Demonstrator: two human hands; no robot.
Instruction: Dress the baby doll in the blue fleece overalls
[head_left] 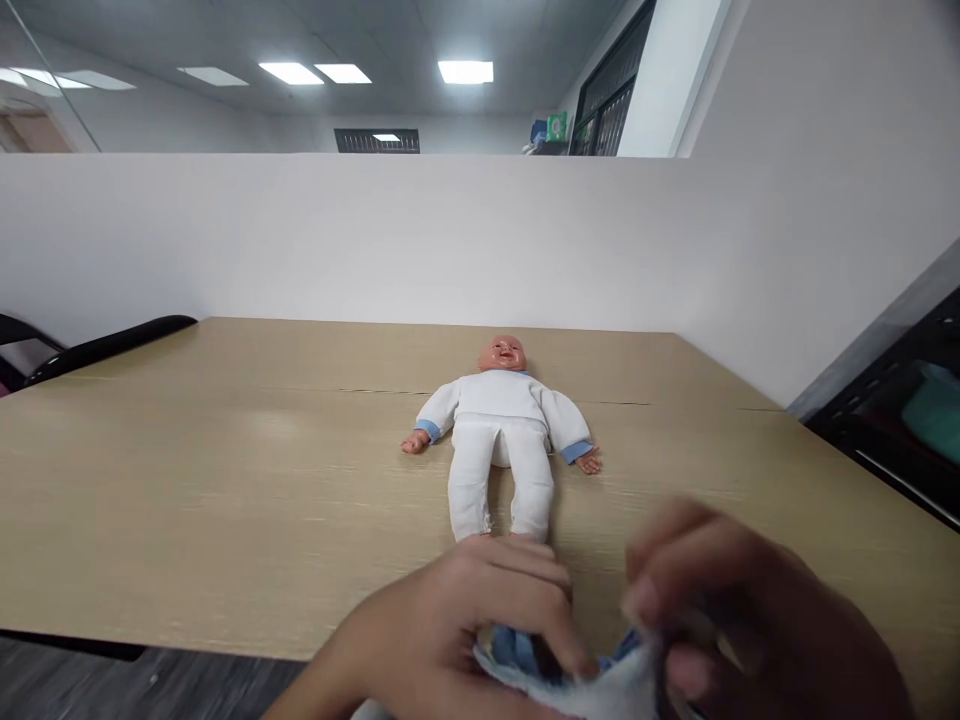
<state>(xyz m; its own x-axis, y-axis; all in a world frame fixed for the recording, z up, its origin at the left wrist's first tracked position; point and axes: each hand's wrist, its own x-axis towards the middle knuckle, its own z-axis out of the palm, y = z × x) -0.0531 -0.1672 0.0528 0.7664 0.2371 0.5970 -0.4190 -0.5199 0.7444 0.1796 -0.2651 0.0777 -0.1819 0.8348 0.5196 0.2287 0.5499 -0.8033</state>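
A baby doll [501, 400] in a white top with blue cuffs and white trousers lies on its back on the table, head away from me. Low in the view, just in front of its feet, my left hand [472, 620] is closed with its fingers curled over a white-and-blue cloth [619, 690]. On the other side of the cloth is my right hand [742, 610], smeared by motion, its fingers bent and pinching the cloth. The fabric looks bunched between both hands. Its lower part falls outside the view, so its full shape is hidden.
The light wooden table [225, 500] reaches back to a white partition [337, 240]. A black chair part [112, 345] stands at the left edge. On the right is a dark shelf or rack [900, 430] with a green item [934, 415] in it.
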